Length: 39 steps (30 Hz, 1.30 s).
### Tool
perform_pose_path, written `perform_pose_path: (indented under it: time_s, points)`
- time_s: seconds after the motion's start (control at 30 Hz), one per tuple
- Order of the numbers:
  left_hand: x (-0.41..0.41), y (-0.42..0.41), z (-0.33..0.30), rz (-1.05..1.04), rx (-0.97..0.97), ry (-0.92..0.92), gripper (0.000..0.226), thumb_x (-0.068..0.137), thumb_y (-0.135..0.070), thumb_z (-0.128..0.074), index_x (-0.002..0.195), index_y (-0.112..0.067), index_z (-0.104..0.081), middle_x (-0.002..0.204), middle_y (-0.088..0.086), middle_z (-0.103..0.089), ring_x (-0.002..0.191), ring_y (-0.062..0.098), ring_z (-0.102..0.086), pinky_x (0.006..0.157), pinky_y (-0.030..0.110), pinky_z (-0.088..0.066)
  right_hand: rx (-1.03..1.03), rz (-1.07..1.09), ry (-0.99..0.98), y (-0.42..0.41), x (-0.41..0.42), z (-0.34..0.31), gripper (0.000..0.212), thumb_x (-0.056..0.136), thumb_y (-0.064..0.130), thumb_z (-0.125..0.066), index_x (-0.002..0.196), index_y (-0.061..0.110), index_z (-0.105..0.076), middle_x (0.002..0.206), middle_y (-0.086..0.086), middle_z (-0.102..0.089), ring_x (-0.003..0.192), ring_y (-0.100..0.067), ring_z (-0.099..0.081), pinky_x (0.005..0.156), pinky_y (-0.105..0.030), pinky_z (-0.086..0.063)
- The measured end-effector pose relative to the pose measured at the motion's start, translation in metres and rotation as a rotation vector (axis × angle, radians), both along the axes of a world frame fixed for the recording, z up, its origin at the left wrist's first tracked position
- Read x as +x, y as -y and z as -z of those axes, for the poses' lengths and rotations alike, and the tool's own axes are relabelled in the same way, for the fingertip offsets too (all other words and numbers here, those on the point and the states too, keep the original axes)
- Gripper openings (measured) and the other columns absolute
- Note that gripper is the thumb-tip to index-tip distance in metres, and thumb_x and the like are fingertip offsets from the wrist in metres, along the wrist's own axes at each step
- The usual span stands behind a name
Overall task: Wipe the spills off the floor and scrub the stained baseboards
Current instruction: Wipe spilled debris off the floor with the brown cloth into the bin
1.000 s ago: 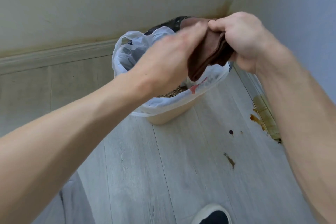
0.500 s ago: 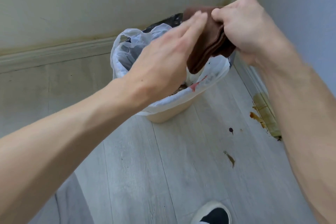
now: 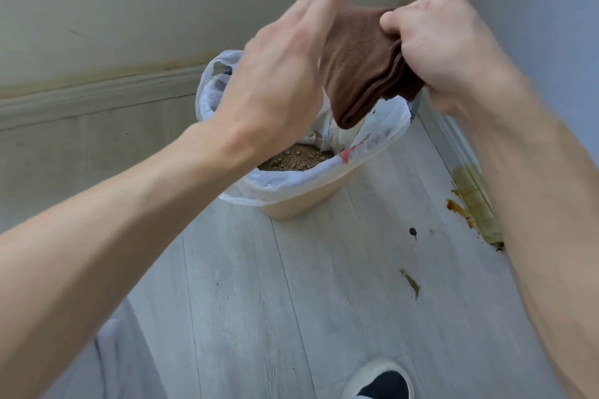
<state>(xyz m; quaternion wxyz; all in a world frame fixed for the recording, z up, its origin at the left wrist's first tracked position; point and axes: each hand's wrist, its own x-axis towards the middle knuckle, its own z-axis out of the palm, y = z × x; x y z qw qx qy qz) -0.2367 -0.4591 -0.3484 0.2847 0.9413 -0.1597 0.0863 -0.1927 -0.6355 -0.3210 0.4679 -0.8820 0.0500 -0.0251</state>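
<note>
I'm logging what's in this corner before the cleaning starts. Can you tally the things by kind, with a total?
Brown cloth, gripped by the right hand: 1
Bin with white liner: 1
Shoe: 1
Brown spill marks on the floor: 3
Stained baseboard patch: 1
Total: 7

Your folded brown cloth [image 3: 359, 65] hangs above the bin, while brown spills [image 3: 412, 284] dot the grey floor [image 3: 259, 317] beside the stained baseboard [image 3: 473, 197].

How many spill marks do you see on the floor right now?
3: orange-brown puddle against the right baseboard, dark drop beside it, brown streak nearer. The right arm may hide more.
</note>
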Motion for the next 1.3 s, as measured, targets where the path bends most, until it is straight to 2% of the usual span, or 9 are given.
perform_pose_path:
  time_s: [0.1,0.23,0.37,0.53,0.67,0.83,0.97,1.17,1.3]
  points:
    - [-0.002,-0.002,0.016,0.026,0.265,-0.230,0.066,0.081,0.005,-0.036,0.137,-0.020,-0.061,0.126,0.013,-0.069,0.114,0.037,-0.064,0.094,0.048,-0.055,-0.020,0.009,0.004,-0.001,-0.001,-0.002,0.036,0.084,0.016,-0.057,0.063,0.009,-0.029,0.067,-0.007,-0.026,0.064,-0.021,-0.025,0.054,-0.043,-0.017]
    - [-0.001,0.003,-0.001,-0.033,-0.049,0.034,0.078,0.079,0.002,-0.029,0.154,-0.015,-0.044,0.147,0.004,-0.058,0.134,0.022,-0.054,0.109,0.030,-0.043,0.020,0.011,-0.020,0.002,-0.004,-0.002,0.030,0.085,0.017,-0.058,0.076,-0.010,-0.047,0.074,-0.007,-0.035,0.065,-0.022,-0.030,0.053,-0.046,-0.021]
    - [0.004,-0.006,0.019,0.013,0.292,-0.267,0.066,0.083,0.004,-0.039,0.140,-0.021,-0.059,0.127,0.013,-0.068,0.113,0.037,-0.063,0.093,0.044,-0.054,0.007,0.001,-0.021,0.004,-0.005,-0.004,0.020,0.084,0.018,-0.060,0.074,0.002,-0.053,0.073,-0.008,-0.034,0.065,-0.020,-0.032,0.055,-0.037,-0.023]
    - [0.000,0.004,0.000,0.071,-0.009,0.049,0.085,0.079,0.005,-0.028,0.160,-0.019,-0.034,0.162,-0.003,-0.040,0.147,0.019,-0.042,0.118,0.029,-0.036,0.128,-0.026,-0.073,0.007,-0.004,0.000,0.019,0.080,0.019,-0.062,0.076,0.001,-0.055,0.078,-0.009,-0.041,0.066,-0.024,-0.039,0.049,-0.050,-0.031]
    - [0.011,-0.013,0.024,-0.021,0.316,-0.241,0.064,0.085,0.006,-0.039,0.136,-0.024,-0.064,0.133,0.012,-0.066,0.112,0.038,-0.061,0.094,0.047,-0.053,0.139,-0.038,-0.122,0.013,-0.003,0.006,0.025,0.081,0.015,-0.062,0.081,-0.010,-0.059,0.075,-0.013,-0.043,0.054,-0.030,-0.046,0.042,-0.035,-0.037]
    - [0.012,-0.014,0.004,0.147,-0.016,-0.034,0.084,0.074,0.011,-0.047,0.150,-0.023,-0.051,0.147,-0.004,-0.057,0.135,0.016,-0.052,0.111,0.032,-0.043,0.332,0.022,-0.141,0.021,-0.003,0.003,0.024,0.080,0.011,-0.065,0.064,0.010,-0.048,0.068,-0.010,-0.038,0.061,-0.025,-0.044,0.052,-0.037,-0.044]
    - [0.006,-0.005,0.020,0.406,0.090,-0.022,0.095,0.084,-0.031,-0.076,0.163,-0.028,-0.024,0.166,-0.006,-0.029,0.151,0.014,-0.032,0.118,0.037,-0.038,0.530,-0.004,-0.203,0.035,-0.001,-0.005,0.024,0.096,0.008,-0.057,0.073,0.014,-0.053,0.072,-0.008,-0.050,0.062,-0.022,-0.058,0.054,-0.034,-0.053]
    - [0.006,0.035,0.017,0.378,-0.100,0.276,0.049,0.104,-0.039,-0.060,0.147,-0.015,-0.056,0.147,0.002,-0.055,0.132,0.022,-0.054,0.109,0.039,-0.043,0.609,-0.129,-0.385,0.065,-0.025,-0.023,0.049,0.107,0.032,-0.043,0.133,-0.005,-0.060,0.120,-0.023,-0.069,0.105,-0.033,-0.071,0.083,-0.048,-0.062]
    - [-0.004,0.069,0.005,0.463,-0.237,0.209,0.033,0.104,-0.032,-0.060,0.130,-0.013,-0.068,0.130,-0.001,-0.066,0.118,0.016,-0.063,0.099,0.038,-0.049,0.670,-0.187,-0.495,0.101,-0.054,-0.029,0.060,0.106,0.047,-0.039,0.124,-0.004,-0.064,0.097,-0.012,-0.073,0.088,-0.025,-0.073,0.067,-0.034,-0.062]
